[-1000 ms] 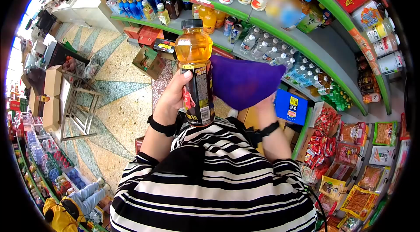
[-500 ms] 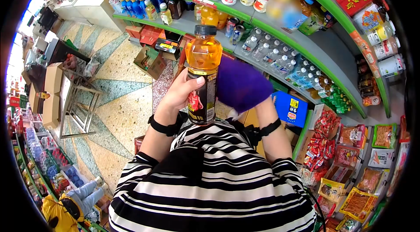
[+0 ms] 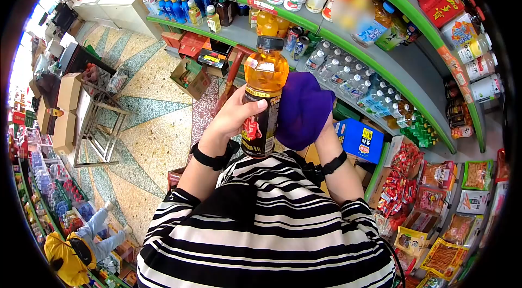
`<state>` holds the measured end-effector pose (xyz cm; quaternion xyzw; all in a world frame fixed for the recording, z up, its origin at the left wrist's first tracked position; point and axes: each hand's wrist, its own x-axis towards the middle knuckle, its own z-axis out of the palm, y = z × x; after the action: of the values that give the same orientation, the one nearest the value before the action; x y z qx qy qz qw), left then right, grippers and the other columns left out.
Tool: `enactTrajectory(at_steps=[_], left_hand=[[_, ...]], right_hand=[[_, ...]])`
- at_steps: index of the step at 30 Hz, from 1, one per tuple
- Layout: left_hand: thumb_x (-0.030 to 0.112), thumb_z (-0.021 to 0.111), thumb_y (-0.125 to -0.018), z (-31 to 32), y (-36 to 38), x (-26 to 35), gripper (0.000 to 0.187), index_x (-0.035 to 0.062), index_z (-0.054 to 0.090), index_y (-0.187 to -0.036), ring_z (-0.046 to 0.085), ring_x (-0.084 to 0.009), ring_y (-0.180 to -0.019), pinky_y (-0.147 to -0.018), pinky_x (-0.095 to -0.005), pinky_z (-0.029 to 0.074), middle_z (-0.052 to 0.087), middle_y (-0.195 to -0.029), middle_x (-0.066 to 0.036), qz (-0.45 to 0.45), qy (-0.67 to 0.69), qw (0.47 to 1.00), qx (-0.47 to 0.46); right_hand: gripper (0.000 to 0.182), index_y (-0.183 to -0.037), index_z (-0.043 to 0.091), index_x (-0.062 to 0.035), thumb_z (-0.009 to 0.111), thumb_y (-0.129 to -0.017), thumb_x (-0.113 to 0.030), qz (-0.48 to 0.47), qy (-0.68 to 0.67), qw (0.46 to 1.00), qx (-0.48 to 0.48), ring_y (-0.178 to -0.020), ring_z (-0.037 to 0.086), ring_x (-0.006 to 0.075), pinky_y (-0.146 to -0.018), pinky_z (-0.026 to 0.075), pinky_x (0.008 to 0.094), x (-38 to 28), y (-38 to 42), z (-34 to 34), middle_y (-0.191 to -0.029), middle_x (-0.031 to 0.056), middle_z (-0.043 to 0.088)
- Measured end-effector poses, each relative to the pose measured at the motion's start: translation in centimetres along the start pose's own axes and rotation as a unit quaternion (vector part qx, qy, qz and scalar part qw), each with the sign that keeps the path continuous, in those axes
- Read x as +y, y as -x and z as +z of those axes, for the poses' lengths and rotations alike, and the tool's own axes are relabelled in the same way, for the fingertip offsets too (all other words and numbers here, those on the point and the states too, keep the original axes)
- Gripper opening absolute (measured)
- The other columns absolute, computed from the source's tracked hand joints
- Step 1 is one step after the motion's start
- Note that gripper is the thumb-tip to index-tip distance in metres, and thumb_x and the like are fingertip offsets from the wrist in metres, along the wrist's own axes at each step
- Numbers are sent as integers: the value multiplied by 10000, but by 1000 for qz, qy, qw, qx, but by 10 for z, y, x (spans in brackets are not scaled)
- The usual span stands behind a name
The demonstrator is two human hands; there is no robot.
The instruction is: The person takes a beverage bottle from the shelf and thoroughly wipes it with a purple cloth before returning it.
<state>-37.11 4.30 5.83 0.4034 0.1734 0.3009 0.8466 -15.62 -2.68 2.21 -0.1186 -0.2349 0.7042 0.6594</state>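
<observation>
My left hand is wrapped round a bottle of amber drink, its thumb lying across the dark label. The bottle stands nearly upright in front of my chest, its black cap on. Just right of it, a purple cloth is bunched up in my right hand and covers most of the fingers. The cloth is close against the bottle's right side; whether it touches is hard to tell.
Green-edged shelves of drinks curve ahead and to the right. Packaged snacks fill the lower right. A cardboard box sits on the floor, a metal-legged table stands left, and a person in yellow is at lower left.
The bottle and my left hand have shifted slightly right in view. The purple cloth, blurred before, now looks sharper and more bunched, and the right hand has moved a little left.
</observation>
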Motion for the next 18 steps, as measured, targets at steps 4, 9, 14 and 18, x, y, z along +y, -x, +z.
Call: enactTrajectory(at_steps=[4,9,14,18], left_hand=[[110,663,-822,2,2,2,531,-11,440,-1288,540,-133,-1051,-937,-297,417,571,-1176,-57,15,-8,1000,-17],[109,669,-818,8,1,2,507,-14,460,-1262,517,-67,-875,-781,-231,426,583,-1061,-9,15,-53,998,-13],[117,685,-812,15,0,6,502,-15,475,-1248,523,-64,-848,-767,-226,431,592,-1034,-16,16,-102,995,15],[135,694,-809,18,-1,3,489,-13,494,-1229,540,-85,-937,-851,-250,439,597,-1070,-35,9,-101,995,8]], right_hand=[[450,-1333,396,-30,460,-939,-240,-10,27,999,18,-1188,482,233,-1013,384,349,-11,-1,5,-1313,125,480],[427,-1327,402,-30,470,-947,-211,-98,454,882,82,-1163,503,255,-1007,400,383,-13,11,8,-1283,126,507],[440,-1354,362,-25,343,-991,-273,-75,298,948,87,-1244,430,274,-1070,323,402,-29,17,-21,-1358,151,439],[442,-1357,360,-27,385,-980,-255,-131,246,956,91,-1249,423,282,-1075,312,413,-38,20,-33,-1366,155,432]])
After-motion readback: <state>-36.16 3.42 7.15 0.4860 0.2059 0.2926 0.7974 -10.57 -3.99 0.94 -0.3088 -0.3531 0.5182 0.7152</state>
